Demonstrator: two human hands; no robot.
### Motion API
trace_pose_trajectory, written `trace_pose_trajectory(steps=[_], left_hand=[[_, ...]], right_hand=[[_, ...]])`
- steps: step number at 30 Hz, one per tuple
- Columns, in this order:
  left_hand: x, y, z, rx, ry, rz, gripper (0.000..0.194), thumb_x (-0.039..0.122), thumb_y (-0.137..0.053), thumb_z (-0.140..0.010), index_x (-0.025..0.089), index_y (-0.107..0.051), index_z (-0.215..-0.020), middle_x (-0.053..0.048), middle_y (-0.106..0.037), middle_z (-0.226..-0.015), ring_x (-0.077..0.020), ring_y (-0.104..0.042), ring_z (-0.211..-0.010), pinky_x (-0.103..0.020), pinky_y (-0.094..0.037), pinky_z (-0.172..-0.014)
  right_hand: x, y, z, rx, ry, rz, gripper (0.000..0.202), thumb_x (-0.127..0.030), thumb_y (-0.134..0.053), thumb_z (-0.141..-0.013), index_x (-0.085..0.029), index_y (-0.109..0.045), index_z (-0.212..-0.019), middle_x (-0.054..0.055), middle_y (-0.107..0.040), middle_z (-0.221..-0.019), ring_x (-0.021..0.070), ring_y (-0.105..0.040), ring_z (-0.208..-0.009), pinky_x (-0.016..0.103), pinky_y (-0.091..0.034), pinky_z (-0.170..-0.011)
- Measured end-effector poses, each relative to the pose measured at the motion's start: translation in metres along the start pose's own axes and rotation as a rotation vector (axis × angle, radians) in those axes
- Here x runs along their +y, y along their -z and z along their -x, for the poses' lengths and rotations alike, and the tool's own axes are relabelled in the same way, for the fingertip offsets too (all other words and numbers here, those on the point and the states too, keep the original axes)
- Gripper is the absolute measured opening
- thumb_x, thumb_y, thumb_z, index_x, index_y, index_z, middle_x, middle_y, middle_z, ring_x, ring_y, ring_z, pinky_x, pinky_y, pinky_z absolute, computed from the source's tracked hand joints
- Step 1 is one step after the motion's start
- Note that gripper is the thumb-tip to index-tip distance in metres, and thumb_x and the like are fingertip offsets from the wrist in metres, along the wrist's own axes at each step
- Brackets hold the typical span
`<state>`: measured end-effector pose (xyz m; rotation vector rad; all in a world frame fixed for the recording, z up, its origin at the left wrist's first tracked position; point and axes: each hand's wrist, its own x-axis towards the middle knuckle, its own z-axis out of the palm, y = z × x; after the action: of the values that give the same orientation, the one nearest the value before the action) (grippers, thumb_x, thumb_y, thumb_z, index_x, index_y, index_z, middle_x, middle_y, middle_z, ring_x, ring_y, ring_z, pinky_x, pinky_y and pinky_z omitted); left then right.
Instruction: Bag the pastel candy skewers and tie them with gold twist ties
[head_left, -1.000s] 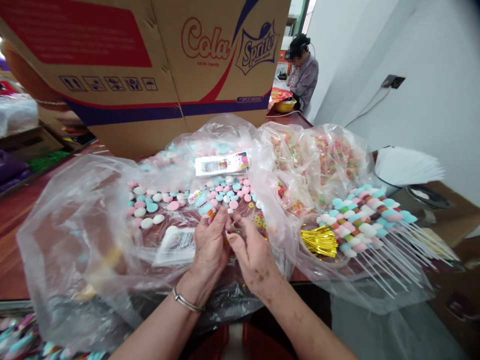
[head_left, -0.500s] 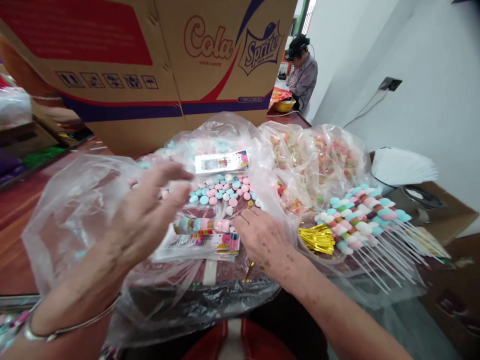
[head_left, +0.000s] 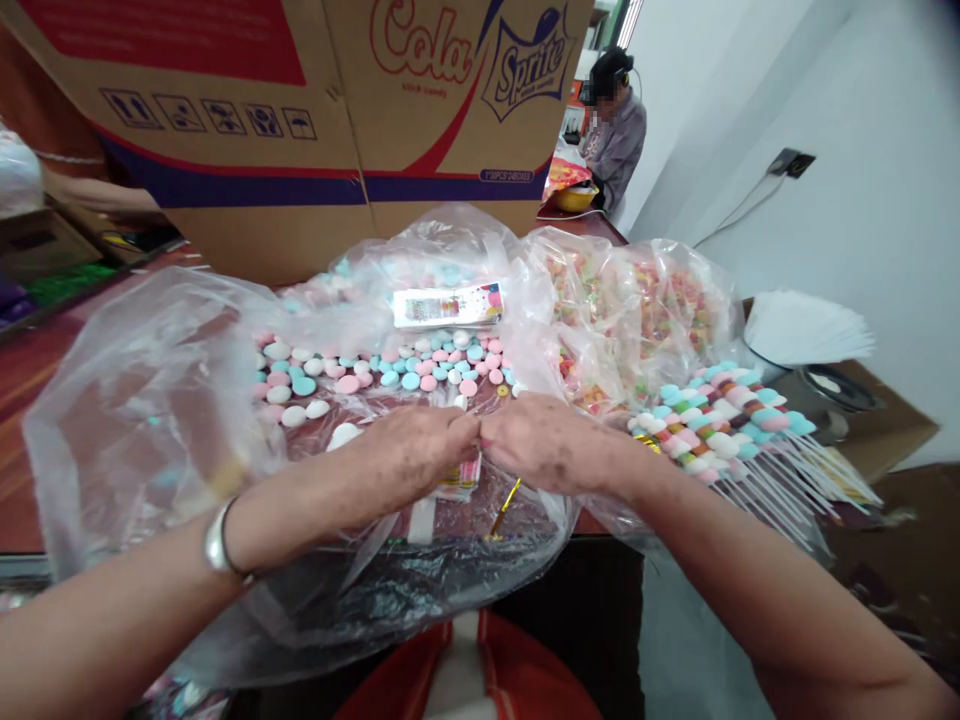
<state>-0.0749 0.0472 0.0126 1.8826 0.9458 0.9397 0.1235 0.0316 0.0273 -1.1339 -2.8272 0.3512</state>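
My left hand [head_left: 424, 445] and my right hand [head_left: 544, 440] meet fingertip to fingertip, both closed in a pinch. What lies between them is mostly hidden; a wrapped candy skewer was at my right fingers a moment ago. Under the hands shows the edge of a stack of printed bags [head_left: 461, 482]. A gold twist tie [head_left: 505, 508] lies on the clear plastic [head_left: 450, 560] just below my right hand. Behind the hands, pink, blue and white candies [head_left: 442, 365] are spread, with a second stack of printed packets [head_left: 448, 305] above them.
Finished-looking candy skewers [head_left: 739, 420] on white sticks lie at the right. Clear bags of coloured gummies [head_left: 600, 290] stand behind my right hand. A large carton [head_left: 300, 200] blocks the back. Another person [head_left: 619, 140] works at the far table end.
My left hand has moved right and down, from open above the plastic to closed against my right hand. The candy skewer and much of the bag stack are now covered.
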Motion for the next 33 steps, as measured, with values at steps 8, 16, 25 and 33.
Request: trace_pose_trajectory(steps=[8, 16, 25, 33], left_hand=[[-0.007, 0.004, 0.013, -0.230, -0.384, -0.517, 0.022, 0.017, -0.052, -0.086, 0.021, -0.074, -0.089, -0.009, -0.067, -0.076, -0.0211, -0.057, -0.069, -0.032, -0.046, -0.072], [-0.019, 0.011, 0.020, 0.023, 0.300, 0.166, 0.022, 0.032, -0.065, -0.083, 0.018, -0.068, -0.066, -0.003, -0.062, -0.060, -0.0114, -0.052, -0.048, -0.019, -0.034, -0.043], [-0.008, 0.000, 0.024, 0.091, 0.466, 0.643, 0.019, 0.024, -0.075, -0.075, 0.015, -0.063, -0.062, -0.007, -0.068, -0.062, -0.0119, -0.059, -0.047, -0.017, -0.041, -0.042], [0.003, -0.031, 0.025, -0.049, 0.553, 0.777, 0.017, 0.027, -0.070, -0.078, 0.014, -0.065, -0.069, -0.009, -0.071, -0.066, -0.0101, -0.057, -0.044, -0.017, -0.041, -0.042]], right_hand=[[0.022, -0.003, 0.018, -0.061, -0.087, -0.765, 0.032, -0.027, -0.040, -0.095, -0.018, -0.062, -0.072, -0.005, -0.052, -0.064, 0.0104, -0.049, -0.060, 0.021, -0.040, -0.057], [0.012, -0.052, 0.043, 0.191, 0.125, 0.130, 0.021, -0.012, -0.052, -0.093, -0.018, -0.063, -0.077, 0.005, -0.063, -0.078, 0.0196, -0.054, -0.079, 0.033, -0.045, -0.073], [0.014, -0.062, 0.044, 0.309, -0.129, 0.058, 0.022, -0.013, -0.047, -0.095, -0.017, -0.065, -0.083, 0.007, -0.066, -0.082, 0.0200, -0.057, -0.082, 0.032, -0.046, -0.074], [-0.010, -0.048, 0.007, 0.563, -0.374, -0.854, 0.019, -0.022, -0.052, -0.088, -0.019, -0.071, -0.085, -0.002, -0.069, -0.081, 0.0128, -0.062, -0.074, 0.023, -0.046, -0.070]])
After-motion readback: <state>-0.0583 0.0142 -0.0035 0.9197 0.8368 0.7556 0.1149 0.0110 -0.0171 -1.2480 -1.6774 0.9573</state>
